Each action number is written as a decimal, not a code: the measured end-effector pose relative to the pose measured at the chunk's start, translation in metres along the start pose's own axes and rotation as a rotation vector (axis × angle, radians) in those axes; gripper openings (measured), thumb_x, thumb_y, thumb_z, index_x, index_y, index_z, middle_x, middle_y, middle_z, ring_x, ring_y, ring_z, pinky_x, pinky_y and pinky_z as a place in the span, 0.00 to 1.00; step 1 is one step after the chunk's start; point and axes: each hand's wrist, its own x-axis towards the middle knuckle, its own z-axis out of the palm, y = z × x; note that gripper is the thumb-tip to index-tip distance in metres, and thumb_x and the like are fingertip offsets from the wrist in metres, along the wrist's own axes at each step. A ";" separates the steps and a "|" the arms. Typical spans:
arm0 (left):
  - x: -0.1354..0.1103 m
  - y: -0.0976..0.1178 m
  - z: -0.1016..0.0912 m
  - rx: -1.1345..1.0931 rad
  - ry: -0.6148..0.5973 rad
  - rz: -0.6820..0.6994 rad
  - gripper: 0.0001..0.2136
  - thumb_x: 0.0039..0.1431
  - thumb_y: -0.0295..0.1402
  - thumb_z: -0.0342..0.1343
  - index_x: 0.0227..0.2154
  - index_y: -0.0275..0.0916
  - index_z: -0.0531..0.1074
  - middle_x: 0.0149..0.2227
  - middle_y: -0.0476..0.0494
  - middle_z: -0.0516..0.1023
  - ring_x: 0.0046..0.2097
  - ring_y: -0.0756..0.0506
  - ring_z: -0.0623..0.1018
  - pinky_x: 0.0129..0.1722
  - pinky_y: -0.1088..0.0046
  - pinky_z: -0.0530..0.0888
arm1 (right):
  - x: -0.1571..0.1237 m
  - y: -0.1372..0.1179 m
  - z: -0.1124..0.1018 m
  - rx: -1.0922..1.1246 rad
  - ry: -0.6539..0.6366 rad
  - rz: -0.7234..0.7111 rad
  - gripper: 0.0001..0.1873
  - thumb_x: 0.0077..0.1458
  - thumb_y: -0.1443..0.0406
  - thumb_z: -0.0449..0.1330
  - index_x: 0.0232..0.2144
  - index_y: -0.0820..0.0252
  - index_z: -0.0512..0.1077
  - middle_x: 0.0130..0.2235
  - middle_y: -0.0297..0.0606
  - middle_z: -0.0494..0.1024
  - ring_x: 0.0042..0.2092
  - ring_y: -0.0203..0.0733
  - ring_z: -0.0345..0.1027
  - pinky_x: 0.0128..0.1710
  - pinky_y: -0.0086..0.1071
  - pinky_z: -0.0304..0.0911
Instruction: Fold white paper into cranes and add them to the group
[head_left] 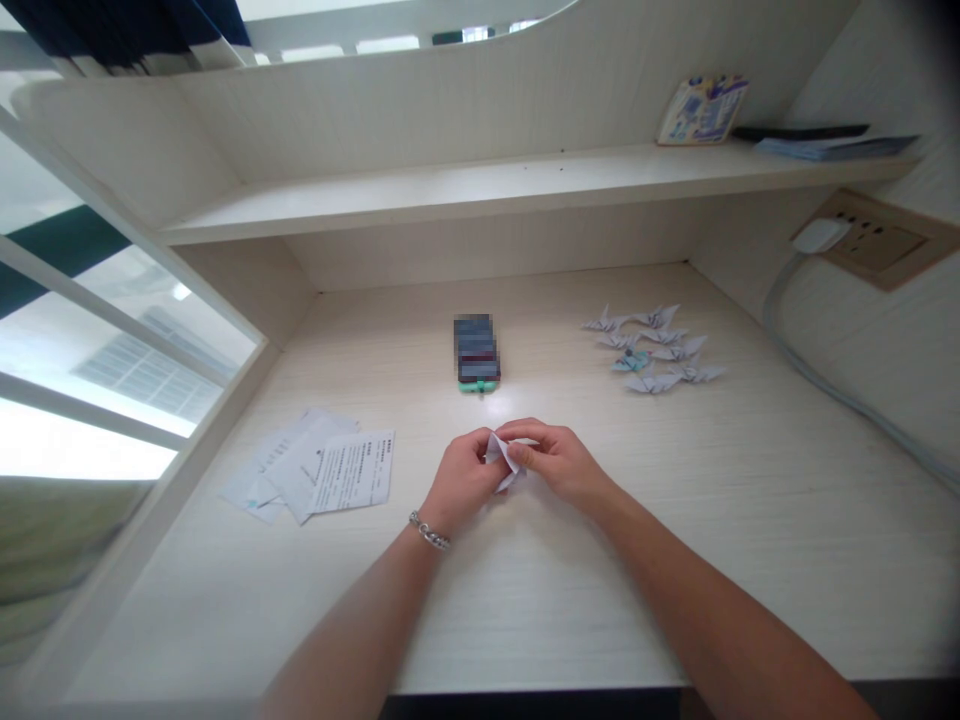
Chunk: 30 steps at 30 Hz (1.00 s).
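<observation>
Between my two hands is a small piece of folded white paper [504, 455], partly covered by fingers. My left hand [463, 478] grips its left side and wears a chain bracelet [429, 531] at the wrist. My right hand [559, 460] pinches the right side with thumb and fingers. Several folded paper cranes [652, 383] rest in a group on the right of the desk, mostly white, one with blue-green colouring. Loose paper sheets [352, 472], some printed, lie overlapping to the left of my hands.
A phone [477, 348] with a green edge lies on the desk [750, 520] beyond my hands. Above runs a shelf [420, 205] holding a small colourful box [701, 110] and flat booklets [832, 148]. A white plug [820, 236] with a grey cable [832, 393] hangs at the right wall.
</observation>
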 end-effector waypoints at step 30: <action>0.011 -0.013 -0.008 0.305 0.417 -0.002 0.07 0.49 0.34 0.53 0.23 0.37 0.71 0.23 0.51 0.73 0.26 0.51 0.70 0.26 0.76 0.64 | -0.005 0.000 0.015 -0.450 0.232 -0.052 0.19 0.43 0.58 0.62 0.40 0.58 0.71 0.41 0.40 0.73 0.38 0.41 0.68 0.37 0.34 0.65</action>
